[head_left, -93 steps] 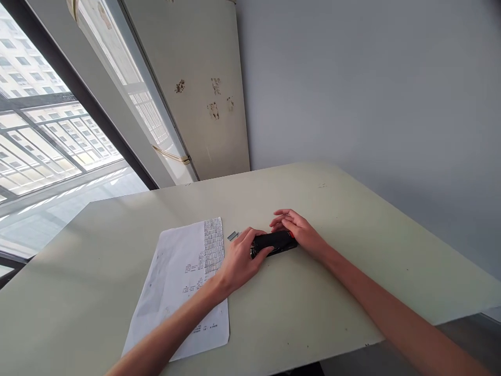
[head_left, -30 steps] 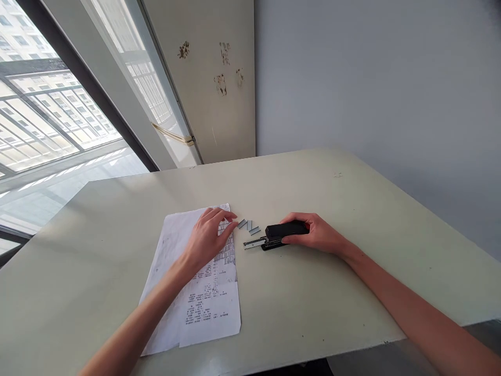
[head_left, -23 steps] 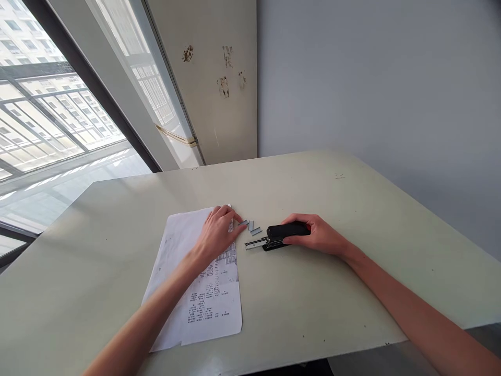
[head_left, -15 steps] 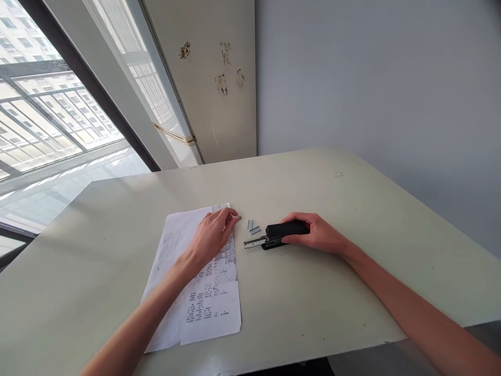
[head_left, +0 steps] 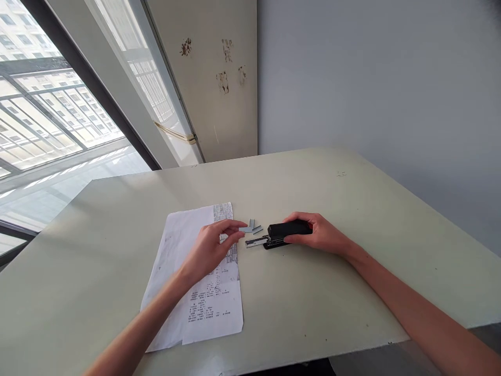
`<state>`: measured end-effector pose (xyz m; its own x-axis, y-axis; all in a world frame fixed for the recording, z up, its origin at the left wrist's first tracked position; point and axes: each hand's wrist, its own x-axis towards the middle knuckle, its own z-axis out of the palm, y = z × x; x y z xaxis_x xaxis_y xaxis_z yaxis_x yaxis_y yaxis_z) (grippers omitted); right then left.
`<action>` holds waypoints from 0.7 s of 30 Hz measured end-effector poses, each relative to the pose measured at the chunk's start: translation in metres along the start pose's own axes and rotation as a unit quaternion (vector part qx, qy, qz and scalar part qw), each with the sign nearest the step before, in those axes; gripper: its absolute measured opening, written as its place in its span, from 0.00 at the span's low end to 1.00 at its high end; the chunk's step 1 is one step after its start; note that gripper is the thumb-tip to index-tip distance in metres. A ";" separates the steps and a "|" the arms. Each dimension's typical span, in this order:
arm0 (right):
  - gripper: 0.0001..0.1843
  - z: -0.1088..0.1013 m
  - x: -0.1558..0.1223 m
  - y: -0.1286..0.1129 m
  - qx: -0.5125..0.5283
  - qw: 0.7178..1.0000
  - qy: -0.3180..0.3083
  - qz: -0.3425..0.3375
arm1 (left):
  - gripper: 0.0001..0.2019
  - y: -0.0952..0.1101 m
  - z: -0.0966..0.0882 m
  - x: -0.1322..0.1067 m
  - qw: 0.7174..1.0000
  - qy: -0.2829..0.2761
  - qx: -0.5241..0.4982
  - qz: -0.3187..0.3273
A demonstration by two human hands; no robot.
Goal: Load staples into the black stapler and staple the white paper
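A black stapler (head_left: 284, 232) lies on the pale green table (head_left: 313, 292), its metal staple tray (head_left: 255, 242) pulled out toward the left. My right hand (head_left: 319, 232) is wrapped over the stapler's rear end and holds it down. My left hand (head_left: 213, 248) hovers over the printed paper sheet (head_left: 195, 292), thumb and forefinger pinched on a grey strip of staples (head_left: 246, 228) just left of the tray. Two more staple strips (head_left: 255, 225) lie on the table behind it.
A large window with a dark frame (head_left: 78, 73) fills the left. A stained beige panel (head_left: 211, 68) leans in the corner against the grey wall (head_left: 371, 78). The table's near edge (head_left: 313, 360) runs along the bottom of the view.
The stapler's tray got pulled out and my left hand went to the staple strips. In the last second it picked one strip up and brought it toward the tray. My right hand stayed on the stapler.
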<state>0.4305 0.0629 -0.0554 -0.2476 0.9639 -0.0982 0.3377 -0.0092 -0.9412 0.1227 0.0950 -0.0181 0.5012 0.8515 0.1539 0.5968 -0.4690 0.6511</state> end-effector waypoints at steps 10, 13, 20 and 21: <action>0.20 0.000 -0.001 0.000 -0.002 1.000 0.001 0.004 | 0.13 0.012 0.010 -0.010 0.992 -0.006 0.101 0.081; 0.20 0.000 -0.001 0.000 -0.002 1.000 -0.002 0.002 | 0.12 0.010 0.011 -0.010 0.992 -0.013 0.106 0.074; 0.21 0.000 -0.002 -0.001 -0.005 1.000 -0.001 0.003 | 0.12 0.006 0.012 -0.011 0.992 -0.019 0.110 0.061; 0.21 0.000 -0.002 -0.001 -0.004 1.000 -0.001 0.003 | 0.12 0.005 0.012 -0.011 0.992 -0.023 0.110 0.057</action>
<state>0.4304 0.0614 -0.0544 -0.2464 0.9635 -0.1050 0.3474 -0.0133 -0.9376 0.1282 0.0804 -0.0253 0.5984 0.7809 0.1795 0.6549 -0.6057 0.4518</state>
